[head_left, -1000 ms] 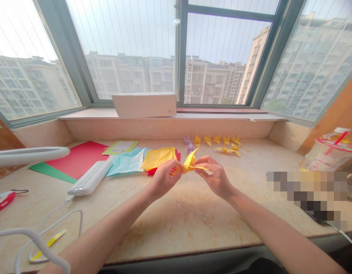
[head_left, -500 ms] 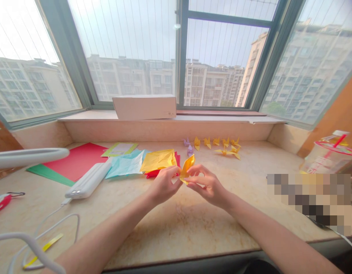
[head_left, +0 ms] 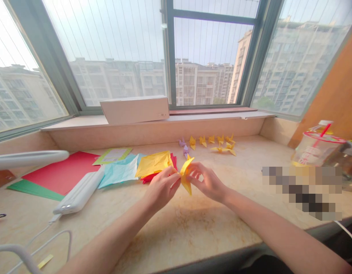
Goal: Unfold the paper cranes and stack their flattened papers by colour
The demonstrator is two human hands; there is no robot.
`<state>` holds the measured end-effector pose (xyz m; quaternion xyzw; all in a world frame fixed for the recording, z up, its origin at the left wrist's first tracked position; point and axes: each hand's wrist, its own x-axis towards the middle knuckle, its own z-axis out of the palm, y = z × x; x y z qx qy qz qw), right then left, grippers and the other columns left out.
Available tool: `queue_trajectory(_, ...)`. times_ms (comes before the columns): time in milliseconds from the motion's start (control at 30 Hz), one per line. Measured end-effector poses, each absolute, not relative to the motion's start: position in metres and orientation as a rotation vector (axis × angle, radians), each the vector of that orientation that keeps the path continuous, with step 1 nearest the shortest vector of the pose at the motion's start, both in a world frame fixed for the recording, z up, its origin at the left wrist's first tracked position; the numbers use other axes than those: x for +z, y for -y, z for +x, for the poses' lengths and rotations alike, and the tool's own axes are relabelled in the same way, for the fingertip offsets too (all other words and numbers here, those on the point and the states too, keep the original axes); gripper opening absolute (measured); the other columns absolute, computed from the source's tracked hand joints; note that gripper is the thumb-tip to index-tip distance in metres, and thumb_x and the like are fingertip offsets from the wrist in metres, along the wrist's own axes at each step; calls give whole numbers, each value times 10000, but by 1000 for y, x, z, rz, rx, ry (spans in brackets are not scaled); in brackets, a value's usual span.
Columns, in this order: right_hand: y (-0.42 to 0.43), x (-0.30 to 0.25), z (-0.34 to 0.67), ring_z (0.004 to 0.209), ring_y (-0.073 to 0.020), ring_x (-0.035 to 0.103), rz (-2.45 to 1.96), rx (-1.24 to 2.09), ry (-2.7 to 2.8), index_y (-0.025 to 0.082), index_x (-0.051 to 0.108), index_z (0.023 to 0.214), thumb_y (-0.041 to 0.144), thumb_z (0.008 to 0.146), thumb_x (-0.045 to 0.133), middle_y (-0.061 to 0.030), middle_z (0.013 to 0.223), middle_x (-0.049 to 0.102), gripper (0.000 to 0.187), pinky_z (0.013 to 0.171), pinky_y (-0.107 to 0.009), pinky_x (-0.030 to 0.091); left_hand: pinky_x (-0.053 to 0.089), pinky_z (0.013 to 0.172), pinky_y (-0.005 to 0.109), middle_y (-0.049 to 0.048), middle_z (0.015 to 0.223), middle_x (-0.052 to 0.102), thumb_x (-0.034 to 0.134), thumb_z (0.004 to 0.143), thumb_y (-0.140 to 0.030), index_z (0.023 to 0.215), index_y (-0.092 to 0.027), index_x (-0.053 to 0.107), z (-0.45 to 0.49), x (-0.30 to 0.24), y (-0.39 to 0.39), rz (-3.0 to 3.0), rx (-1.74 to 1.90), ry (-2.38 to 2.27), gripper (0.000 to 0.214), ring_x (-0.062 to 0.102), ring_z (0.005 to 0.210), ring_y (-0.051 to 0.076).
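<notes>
A yellow origami crane (head_left: 187,176) is held up between my hands above the stone counter, its two wings spread, one pointing up and one down. My left hand (head_left: 164,185) pinches it from the left with thumb and fingers. From the right, my right hand (head_left: 208,180) closes its thumb and fingertips on the paper. Beyond them stand several finished yellow paper cranes (head_left: 203,141) and a few purple paper cranes (head_left: 186,150). Left of my left hand lies folded yellow paper (head_left: 153,163) on top of red paper (head_left: 146,180).
Light blue paper (head_left: 119,170), red sheets (head_left: 62,171) and green paper (head_left: 36,190) lie to the left. A white power bank (head_left: 79,193) with a cable rests there. At right stands a plastic cup (head_left: 315,148) with a red straw. A white box (head_left: 136,110) sits on the sill.
The yellow paper has opened from a narrow folded shape into a crane with its wings spread apart. My view has turned slightly to the right.
</notes>
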<state>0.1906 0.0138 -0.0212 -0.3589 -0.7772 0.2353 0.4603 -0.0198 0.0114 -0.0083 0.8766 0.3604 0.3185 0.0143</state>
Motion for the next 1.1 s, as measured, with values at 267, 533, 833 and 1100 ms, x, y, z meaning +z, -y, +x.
queue_trajectory(267, -11, -28, 186, 776, -162, 625, -868, 437, 1879, 231, 560, 1175, 221, 886, 609, -35, 940, 692, 294, 624, -269, 506, 477, 678, 280, 4, 781, 650, 582, 895, -313, 891, -193, 576, -9, -10, -8, 2537, 1076, -1140, 121, 629, 714, 158)
queue_trajectory(533, -9, -30, 179, 780, -168, 645, -913, 403, 1865, 190, 568, 1229, 184, 849, 611, -44, 899, 693, 383, 651, -267, 522, 478, 647, 235, -3, 747, 698, 582, 898, -233, 859, -178, 605, -8, -12, -12, 2358, 1093, -1147, 72, 668, 672, 140)
queue_trajectory(833, -4, -25, 176, 801, -191, 697, -958, 335, 1838, 179, 569, 1214, 181, 836, 585, -49, 889, 727, 378, 642, -263, 540, 457, 648, 270, 63, 829, 730, 428, 972, -256, 907, -172, 617, -10, -8, -7, 2592, 983, -1271, 217, 687, 726, 193)
queue_trajectory(1100, -5, -28, 178, 857, -200, 696, -928, 358, 1769, 212, 617, 1100, 172, 841, 573, -67, 1002, 722, 265, 746, -320, 568, 402, 548, 221, 2, 591, 625, 425, 948, -232, 678, -186, 505, -7, -9, -8, 2395, 1171, -1251, 285, 612, 547, 137)
